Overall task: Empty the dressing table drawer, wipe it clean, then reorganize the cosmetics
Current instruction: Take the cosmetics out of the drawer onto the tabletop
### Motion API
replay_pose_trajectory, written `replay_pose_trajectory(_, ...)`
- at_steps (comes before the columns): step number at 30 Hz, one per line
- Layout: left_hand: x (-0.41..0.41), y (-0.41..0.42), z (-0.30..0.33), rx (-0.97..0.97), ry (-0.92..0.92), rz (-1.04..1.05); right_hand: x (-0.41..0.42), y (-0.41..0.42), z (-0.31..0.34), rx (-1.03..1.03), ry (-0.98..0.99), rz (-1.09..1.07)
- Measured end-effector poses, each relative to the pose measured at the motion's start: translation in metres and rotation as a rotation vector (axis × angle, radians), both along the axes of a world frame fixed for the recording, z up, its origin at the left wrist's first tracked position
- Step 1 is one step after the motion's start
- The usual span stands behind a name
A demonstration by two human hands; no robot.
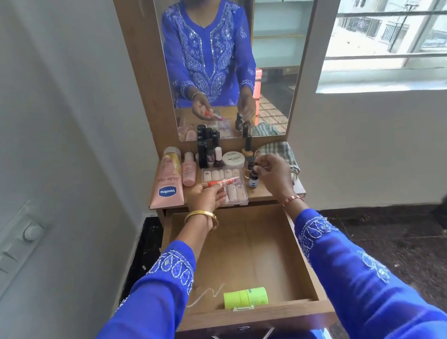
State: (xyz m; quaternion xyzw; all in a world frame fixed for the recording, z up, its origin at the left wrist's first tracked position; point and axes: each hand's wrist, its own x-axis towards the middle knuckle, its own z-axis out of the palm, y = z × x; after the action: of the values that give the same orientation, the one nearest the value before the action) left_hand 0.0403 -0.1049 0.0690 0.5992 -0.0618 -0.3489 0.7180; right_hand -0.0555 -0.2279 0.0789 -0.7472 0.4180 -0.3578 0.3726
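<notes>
The wooden drawer (304,259) is pulled out below me, holding only a lime-green tube (245,297) near its front wall. Above it on the dressing table top (265,194) stand the cosmetics. My left hand (206,198) grips a slim red-orange tube (222,182) over a clear case of false nails (225,186). My right hand (273,174) pinches the cap of a small dark dropper bottle (252,181) that stands on the table top. A checked cloth (279,151) lies behind my right hand.
A pink Vaseline tube (167,183), a small pink bottle (189,169), several black bottles (206,150) and a white jar (233,159) crowd the table top. The mirror (223,61) rises behind them. A wall stands at left, a window at right.
</notes>
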Motion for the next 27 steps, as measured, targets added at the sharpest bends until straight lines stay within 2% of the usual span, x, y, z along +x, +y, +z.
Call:
replay_pose_trajectory(4,0.0,-0.001,-0.003,-0.008,0.014,-0.011,0.001,-0.002,-0.001,-0.018,0.077,0.01)
replay_pose_trajectory(8,-0.002,0.002,-0.006,-0.043,0.02,-0.021,-0.002,0.006,0.001,-0.242,0.123,0.019)
replay_pose_trajectory(10,-0.002,0.003,-0.006,-0.041,0.007,-0.026,-0.001,0.014,0.003,-0.34,0.127,0.101)
replay_pose_trajectory(13,-0.003,0.004,-0.005,-0.059,0.005,-0.039,-0.002,0.03,0.0,-0.419,0.247,0.275)
replay_pose_trajectory(16,-0.005,0.006,-0.001,-0.076,-0.014,-0.072,-0.005,0.036,-0.007,-0.448,0.303,0.298)
replay_pose_trajectory(19,-0.007,0.007,0.002,-0.092,-0.031,-0.09,-0.008,0.035,-0.008,-0.379,0.27,0.273)
replay_pose_trajectory(21,-0.007,0.006,0.005,-0.096,-0.046,-0.117,-0.01,0.033,-0.006,-0.322,0.17,0.223)
replay_pose_trajectory(24,-0.009,0.003,0.009,-0.102,-0.07,-0.151,-0.019,0.027,-0.003,-0.207,-0.006,0.007)
replay_pose_trajectory(27,-0.014,0.001,0.008,-0.054,-0.121,-0.156,-0.032,0.017,-0.01,-0.087,-0.079,-0.219)
